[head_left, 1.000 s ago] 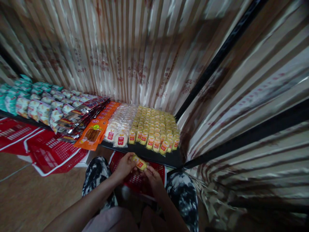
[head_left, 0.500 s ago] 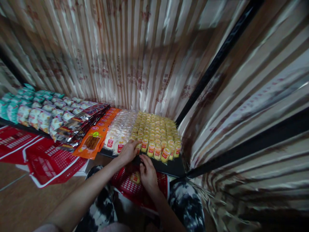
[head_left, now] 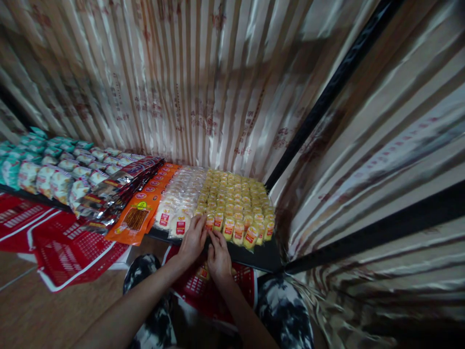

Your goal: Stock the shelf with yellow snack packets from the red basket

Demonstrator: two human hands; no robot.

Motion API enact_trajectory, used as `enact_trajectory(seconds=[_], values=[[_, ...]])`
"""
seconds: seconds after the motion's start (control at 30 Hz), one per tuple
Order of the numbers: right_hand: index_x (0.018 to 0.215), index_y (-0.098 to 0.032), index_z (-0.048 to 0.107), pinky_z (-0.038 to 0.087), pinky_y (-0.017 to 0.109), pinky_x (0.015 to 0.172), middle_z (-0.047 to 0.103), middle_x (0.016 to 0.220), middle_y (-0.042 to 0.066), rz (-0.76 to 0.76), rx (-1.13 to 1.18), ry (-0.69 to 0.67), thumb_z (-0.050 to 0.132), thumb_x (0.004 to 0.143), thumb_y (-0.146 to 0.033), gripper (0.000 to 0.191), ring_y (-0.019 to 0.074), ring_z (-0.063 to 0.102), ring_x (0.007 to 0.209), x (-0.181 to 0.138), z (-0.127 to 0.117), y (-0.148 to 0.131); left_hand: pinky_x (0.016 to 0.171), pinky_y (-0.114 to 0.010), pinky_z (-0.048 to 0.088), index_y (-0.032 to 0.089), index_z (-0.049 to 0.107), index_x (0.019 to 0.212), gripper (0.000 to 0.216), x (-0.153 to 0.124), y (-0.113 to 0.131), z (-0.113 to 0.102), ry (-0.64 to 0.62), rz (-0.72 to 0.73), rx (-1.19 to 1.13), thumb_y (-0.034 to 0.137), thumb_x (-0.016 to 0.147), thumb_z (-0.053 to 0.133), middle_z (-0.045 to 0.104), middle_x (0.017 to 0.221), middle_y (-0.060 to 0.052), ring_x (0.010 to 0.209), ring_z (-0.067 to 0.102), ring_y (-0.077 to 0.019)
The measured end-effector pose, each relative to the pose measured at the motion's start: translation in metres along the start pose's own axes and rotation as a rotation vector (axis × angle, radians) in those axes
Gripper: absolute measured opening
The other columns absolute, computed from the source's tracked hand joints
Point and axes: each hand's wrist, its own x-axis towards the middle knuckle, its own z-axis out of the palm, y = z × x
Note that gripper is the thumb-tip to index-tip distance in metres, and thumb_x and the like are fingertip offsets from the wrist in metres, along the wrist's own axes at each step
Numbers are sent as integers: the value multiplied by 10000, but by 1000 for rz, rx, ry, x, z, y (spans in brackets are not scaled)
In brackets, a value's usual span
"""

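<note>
Head view: I see the left hand (head_left: 193,240) and right hand (head_left: 220,259) close together, fingertips at a yellow packet (head_left: 209,223) on the black shelf's (head_left: 263,256) front edge; gripping or merely touching, I cannot tell. White packets (head_left: 180,224) just beyond the left hand; red basket (head_left: 244,281) below both.

The trousers (head_left: 285,310) are black and white, blotched like tie-dye, pale patches bleeding into dark; in this gloom the fabric's hard to judge. Left hand (head_left: 193,240), right hand (head_left: 220,259) and forearms (head_left: 145,293) are bare.
</note>
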Motion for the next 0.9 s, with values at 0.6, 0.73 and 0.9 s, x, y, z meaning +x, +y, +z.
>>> enact_trajectory(seconds=[0.6,0.73,0.9], values=[[1380,-216,308,342,423,1040,298,1412,88,-39,-57,67,298,812,-108,579,218,328,1285,3,5,-2,1034,-434,335,181,383,1319,466,-23,-30,13,-99,247,338,131,855,396,418,1349,-129,1278,336,-236],[1388,-188,289,302,432,1063,247,1456,72,-38,-102,41,289,807,-106,587,215,245,1334,4,7,0,1046,-446,315,163,387,1315,464,-26,-38,21,-73,245,321,115,853,387,400,1361,-146,1295,307,-243],[1378,-130,303,280,447,1068,300,1433,100,-39,-128,61,267,813,-126,566,207,241,1337,6,11,5,1028,-442,337,156,385,1318,459,-25,-38,25,-125,203,257,130,859,391,405,1347,-163,1270,345,-250]])
